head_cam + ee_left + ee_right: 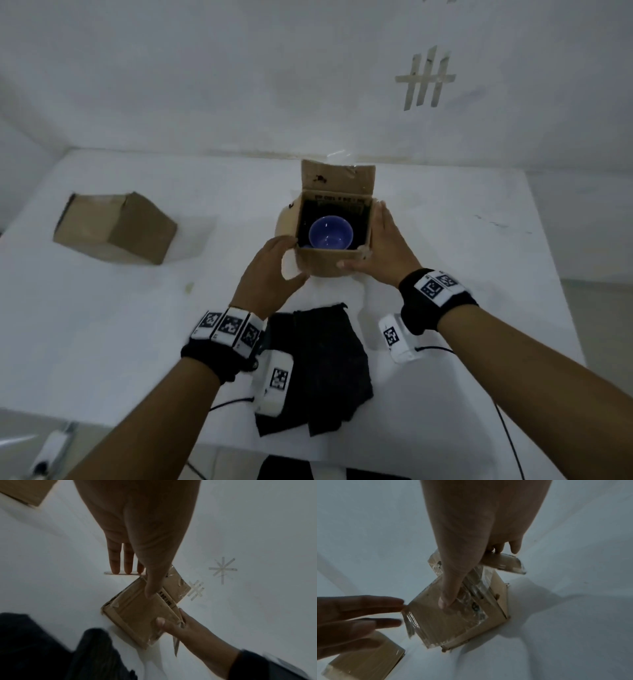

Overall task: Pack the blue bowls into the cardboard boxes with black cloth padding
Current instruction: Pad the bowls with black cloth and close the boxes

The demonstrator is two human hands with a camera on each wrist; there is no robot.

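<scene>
The bowl (330, 232) sits on black lining (303, 219) in the open box (325, 263) on the table (445, 240). The right hand (383, 246) clasps the box's right front corner, fingers along the side and thumb pressed on the front. The left hand (265, 274) is spread at the left front corner, fingertips just touching. A shut box (114, 228) lies well to the left, and loose cloths (322, 363) lie between the forearms.

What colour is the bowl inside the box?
The bowl is blue, best seen in the head view.
</scene>
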